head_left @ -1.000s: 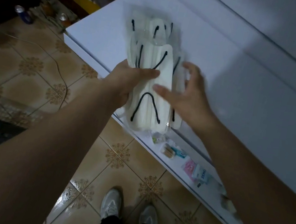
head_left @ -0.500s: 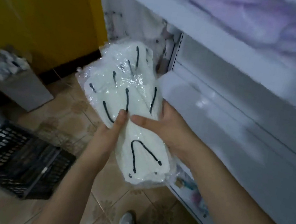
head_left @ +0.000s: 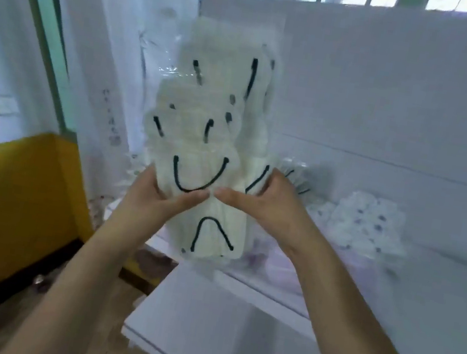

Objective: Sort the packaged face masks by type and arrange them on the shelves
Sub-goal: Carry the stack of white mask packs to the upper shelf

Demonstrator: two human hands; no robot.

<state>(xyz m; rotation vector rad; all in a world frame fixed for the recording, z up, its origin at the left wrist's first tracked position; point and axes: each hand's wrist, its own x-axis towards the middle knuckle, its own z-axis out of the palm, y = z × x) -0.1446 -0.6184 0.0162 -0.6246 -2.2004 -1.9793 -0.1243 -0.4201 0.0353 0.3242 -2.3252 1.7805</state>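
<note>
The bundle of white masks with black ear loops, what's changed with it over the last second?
The bundle of masks has been lifted from just above the low shelf, beside the floor, up to an upper shelf where patterned packs lie. The left hand and right hand still grip its middle, thumbs in front; a second ago the right hand was only reaching in.

left hand [head_left: 159,196] + right hand [head_left: 256,201] grip mask pack [head_left: 216,144] upright | white shelf [head_left: 234,328] below
</note>
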